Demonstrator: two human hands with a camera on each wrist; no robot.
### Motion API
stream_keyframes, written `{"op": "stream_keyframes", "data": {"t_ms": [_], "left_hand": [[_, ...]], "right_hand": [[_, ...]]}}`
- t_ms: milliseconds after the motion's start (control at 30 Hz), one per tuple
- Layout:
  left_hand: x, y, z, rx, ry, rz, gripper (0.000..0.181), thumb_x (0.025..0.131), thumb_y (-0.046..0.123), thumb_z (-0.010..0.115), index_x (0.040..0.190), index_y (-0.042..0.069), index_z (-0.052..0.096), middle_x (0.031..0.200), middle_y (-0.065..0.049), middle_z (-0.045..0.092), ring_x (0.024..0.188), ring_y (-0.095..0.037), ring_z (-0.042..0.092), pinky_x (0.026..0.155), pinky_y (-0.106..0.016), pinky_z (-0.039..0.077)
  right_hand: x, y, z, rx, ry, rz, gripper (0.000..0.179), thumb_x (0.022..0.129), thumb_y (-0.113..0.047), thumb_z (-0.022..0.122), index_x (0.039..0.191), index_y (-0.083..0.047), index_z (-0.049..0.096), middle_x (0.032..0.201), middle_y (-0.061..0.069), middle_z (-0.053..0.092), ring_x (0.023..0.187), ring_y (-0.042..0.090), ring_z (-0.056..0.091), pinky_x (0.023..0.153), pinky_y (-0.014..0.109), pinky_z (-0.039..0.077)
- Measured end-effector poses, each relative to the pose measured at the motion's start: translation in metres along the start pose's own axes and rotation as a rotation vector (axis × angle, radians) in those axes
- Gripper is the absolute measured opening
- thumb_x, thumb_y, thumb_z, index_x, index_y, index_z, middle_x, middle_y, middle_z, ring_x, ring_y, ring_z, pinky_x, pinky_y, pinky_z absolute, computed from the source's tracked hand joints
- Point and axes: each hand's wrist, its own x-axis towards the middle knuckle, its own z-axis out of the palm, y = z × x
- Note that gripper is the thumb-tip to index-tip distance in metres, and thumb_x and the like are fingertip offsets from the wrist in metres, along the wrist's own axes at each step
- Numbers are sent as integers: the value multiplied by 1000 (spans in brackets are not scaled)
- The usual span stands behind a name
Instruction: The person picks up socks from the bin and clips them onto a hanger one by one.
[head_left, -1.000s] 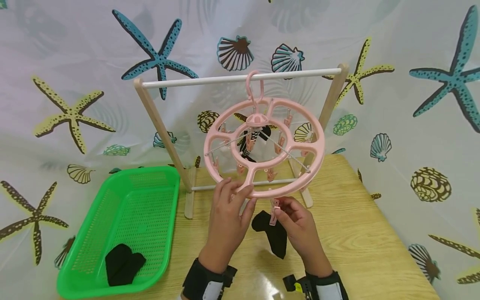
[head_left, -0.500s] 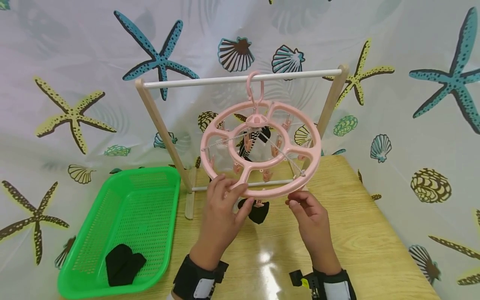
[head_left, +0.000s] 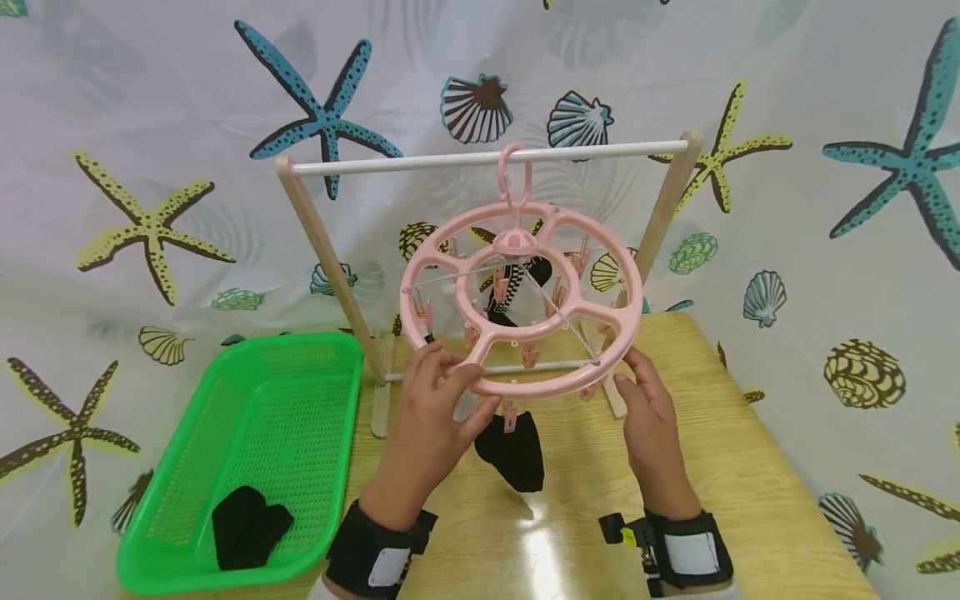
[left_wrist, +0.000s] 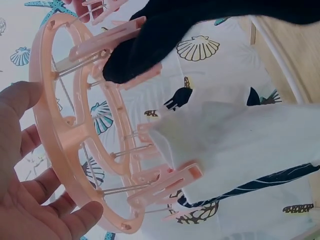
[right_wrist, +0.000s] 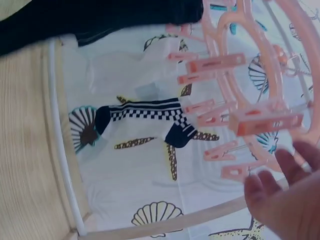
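Note:
A round pink drying hanger (head_left: pixel 558 385) with several clothespins hangs by its hook. My left hand (head_left: pixel 431 417) holds its front left rim, fingers on top and thumb below. At the right rim is my right hand (head_left: pixel 652 425), fingertips right at the edge, fingers relaxed in the right wrist view. A black sock (head_left: pixel 517 454) dangles from a pink clothespin (head_left: pixel 510 417) at the front. Behind it, a black-and-white checkered sock (right_wrist: pixel 145 111) hangs from the far side. The left wrist view shows a white sock (left_wrist: pixel 225 145) with a dark striped edge, clipped on.
A wooden stand with a white bar (head_left: pixel 420 161) carries the hanger on the wooden table (head_left: pixel 720 467). To the left sits a green basket (head_left: pixel 348 417) with a folded black cloth item (head_left: pixel 247 529) inside. A curtain printed with starfish and shells (head_left: pixel 180 83) is behind.
The hanger has turned, its front side moving left with the black sock. My right hand has let go of the clothespin and moved right along the rim. My left hand has shifted slightly left.

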Motion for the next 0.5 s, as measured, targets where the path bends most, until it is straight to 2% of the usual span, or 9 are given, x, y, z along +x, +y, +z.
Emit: {"op": "stream_keyframes", "data": {"t_ms": [100,200,300,400,500], "left_hand": [[1,-3,-2,8,-20,5,31,77,31,77,100,14,65,104,-13,55,119,-34,41,97,-51,43],[2,-6,-3,15,-40,12,31,77,31,76,100,14,64,105,-13,54,119,-34,40,94,-51,45],[3,-9,-4,17,-47,13,31,77,32,76,98,14,63,104,-14,54,119,-34,40,92,-52,46],[4,-10,-5,26,-49,18,31,76,34,77,95,13,63,103,-14,54,119,-35,40,91,-52,47],[5,-11,-7,37,-53,32,31,75,35,77,93,13,63,102,-14,54,118,-36,41,89,-52,48]], "right_hand": [[2,3,-2,-23,-181,-22,44,101,-8,30,144,-13,37,152,8,27,139,21,13,105,71,8],[4,5,-4,-52,-291,-51,46,101,-7,28,146,-17,32,150,11,30,139,23,14,104,70,13],[5,7,-5,-69,-338,-64,46,102,-10,27,147,-20,30,139,14,43,132,24,30,104,66,21],[6,9,-6,-80,-367,-74,46,103,-11,26,148,-20,28,123,12,51,114,26,46,98,50,35],[9,11,-6,-85,-386,-68,46,103,-12,28,148,-20,27,127,12,50,99,26,49,86,33,41]]}}
